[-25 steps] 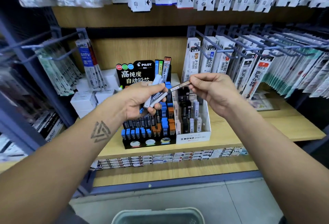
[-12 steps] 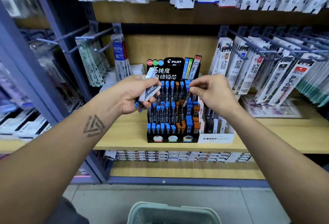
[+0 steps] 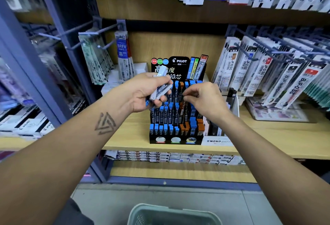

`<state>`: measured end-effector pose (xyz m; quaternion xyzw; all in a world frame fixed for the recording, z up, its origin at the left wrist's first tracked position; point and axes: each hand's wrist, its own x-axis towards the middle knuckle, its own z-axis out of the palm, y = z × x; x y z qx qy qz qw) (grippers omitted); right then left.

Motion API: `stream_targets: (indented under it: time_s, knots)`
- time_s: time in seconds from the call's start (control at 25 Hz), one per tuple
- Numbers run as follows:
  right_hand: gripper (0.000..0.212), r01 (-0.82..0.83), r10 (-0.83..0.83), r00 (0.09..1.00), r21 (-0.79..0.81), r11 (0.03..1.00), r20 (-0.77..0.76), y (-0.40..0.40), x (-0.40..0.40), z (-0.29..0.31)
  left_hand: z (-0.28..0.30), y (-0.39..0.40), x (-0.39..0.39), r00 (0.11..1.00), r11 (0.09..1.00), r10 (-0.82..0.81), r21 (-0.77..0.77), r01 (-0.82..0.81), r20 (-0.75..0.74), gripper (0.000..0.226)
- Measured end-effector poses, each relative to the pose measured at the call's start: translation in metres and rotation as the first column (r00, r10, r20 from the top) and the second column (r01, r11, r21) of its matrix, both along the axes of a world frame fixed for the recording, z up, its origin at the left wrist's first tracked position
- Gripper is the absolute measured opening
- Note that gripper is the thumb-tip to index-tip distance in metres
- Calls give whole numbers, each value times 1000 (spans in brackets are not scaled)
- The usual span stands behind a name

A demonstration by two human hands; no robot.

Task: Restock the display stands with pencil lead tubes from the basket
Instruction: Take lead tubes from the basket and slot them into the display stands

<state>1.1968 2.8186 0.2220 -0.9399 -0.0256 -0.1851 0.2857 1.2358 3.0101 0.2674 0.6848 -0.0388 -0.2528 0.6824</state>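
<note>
Left hand (image 3: 142, 93) grips lead tubes (image 3: 160, 91) at frame centre; right hand (image 3: 203, 100) pinching, contents unclear. Light, rigid, slippery; pinch mid-body.

Place: stationery shop | 12 o'clock: Pilot lead display stand (image 3: 176, 103) on wooden shelf (image 3: 267, 135) | 2 o'clock: barcoded refill packs (image 3: 264, 74) hung on pegs.

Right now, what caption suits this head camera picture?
Left hand holds spare lead tubes while right hand reaches into the black display stand.

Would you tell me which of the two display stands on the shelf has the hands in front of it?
The black Pilot stand; the white Mono stand sits beside it, to its right.
</note>
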Motion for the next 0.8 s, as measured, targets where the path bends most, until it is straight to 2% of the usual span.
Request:
stream_targets:
  time_s: [0.4,0.56,0.68,0.76,0.8]
  knots:
    - [8,-39,29,998,-197,980,-52,2,6,-9,-2,1,-2,1000,1000,-14,3,14,-1,17]
    - [19,-112,83,991,-289,951,-109,-3,3,-10,-3,-6,-5,1000,1000,-24,6,24,-2,17]
    - [32,-109,97,993,-202,973,-69,-8,2,-6,-3,-11,-6,999,999,-46,-1,46,-7,18]
    - [32,-60,58,997,-47,997,-50,-12,0,1,-4,-16,-9,997,997,-72,8,72,-11,17]
    - [29,-28,33,998,92,995,-51,-14,-2,4,-6,-19,-11,995,995,-102,18,103,-12,16]
